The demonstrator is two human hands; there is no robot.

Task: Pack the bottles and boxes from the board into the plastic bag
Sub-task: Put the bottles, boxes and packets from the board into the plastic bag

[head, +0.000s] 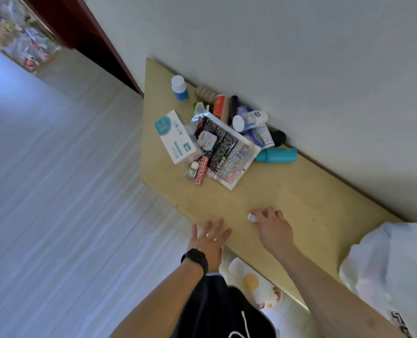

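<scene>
Against a white wall lay the board [300,191], bottles and boxes [250,120] heaped at its far-left end. Near the front edge the right hand [273,228] gripped a small white item [251,217]; the left hand [208,240] lay open, empty. Next move, likely: carry it right to the plastic bag [385,264].

We note small white item [251,217] mostly covered by right hand [272,224], fingers curled over it; kind not determinable. Plastic bag [385,264] cut off by right edge; contents not visible. Foil packet [229,152] overlies part of pile; print too small for us to read. Black object [278,137] behind bottles [250,121] half hidden, unidentified. Board [300,196] right end concealed under plastic bag and forearm [324,284]. Clutter [17,37] top left blurred; we cannot identify items.
</scene>
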